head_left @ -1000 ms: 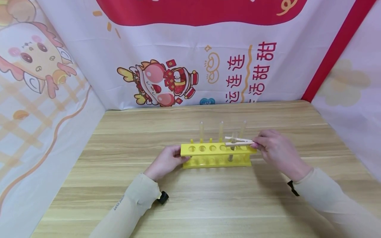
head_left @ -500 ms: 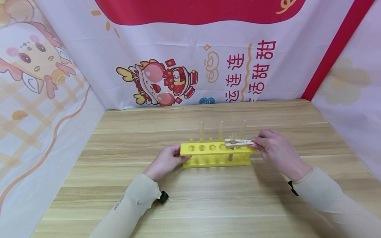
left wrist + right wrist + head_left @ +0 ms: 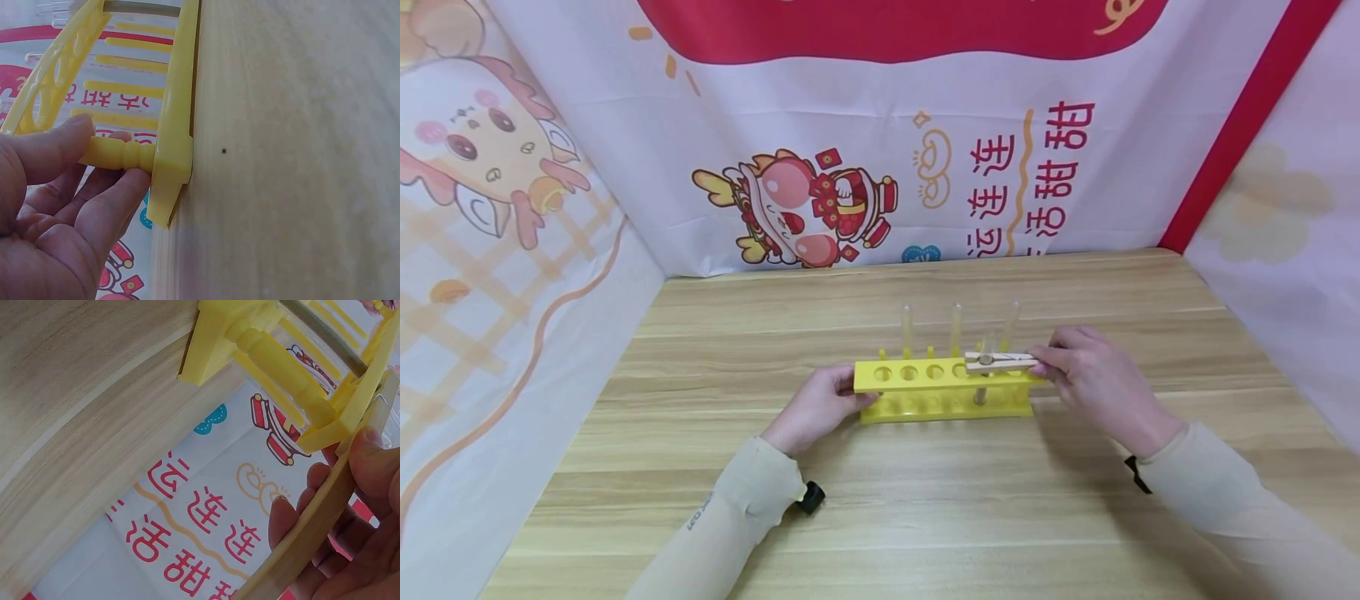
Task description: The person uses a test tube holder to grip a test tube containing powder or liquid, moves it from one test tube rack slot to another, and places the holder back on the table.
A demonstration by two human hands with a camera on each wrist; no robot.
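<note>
A yellow test tube rack [image 3: 895, 386] stands on the table. My left hand [image 3: 820, 408] grips the post [image 3: 119, 153] at its left end, thumb on one side and fingers on the other. My right hand [image 3: 1101, 387] pinches a wooden test tube holder [image 3: 1011, 361] above the rack's right part. The holder's jaws are closed around a test tube [image 3: 981, 396] that stands in a rack hole with greyish contents. In the right wrist view the holder's long handle [image 3: 294, 550] runs between thumb and fingers, and the filled tube [image 3: 325, 337] shows behind the end post.
Three clear test tubes, one of them this tube [image 3: 957, 325], stand upside down on pegs along the rack's back. The wooden table [image 3: 880, 517] reaches back to a printed white cloth [image 3: 662, 167], with more cloth at both sides.
The wooden holder's jaws were spread around the tube a second ago and have closed on it. My right hand has barely moved. My left hand keeps its grip on the rack.
</note>
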